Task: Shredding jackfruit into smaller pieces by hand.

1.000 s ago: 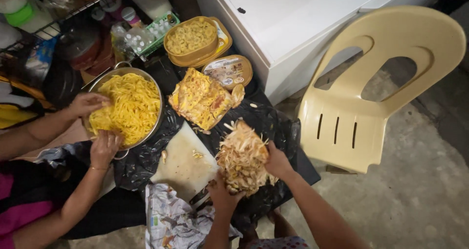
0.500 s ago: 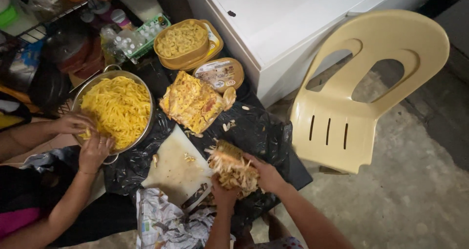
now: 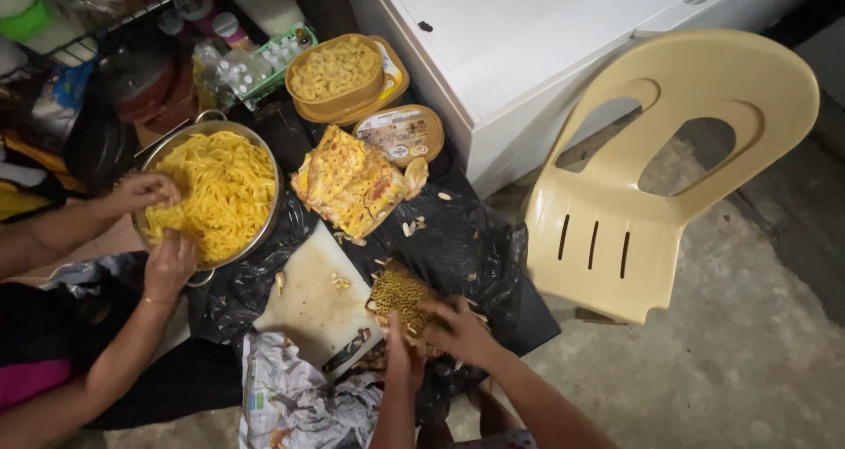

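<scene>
two hands close on a spiky jackfruit piece: left hand below with fingers curled up against it, right hand gripping its side. it sits at the corner of a white board on black plastic sheeting over a low surface, concrete floor beyond. crumpled newspaper lies at the near edge. open floor runs right, past a cream plastic chair beside a white chest. another person's hands work in a steel bowl of yellow strips. a round tub lid with a printed label lies near a yellow tub.
</scene>
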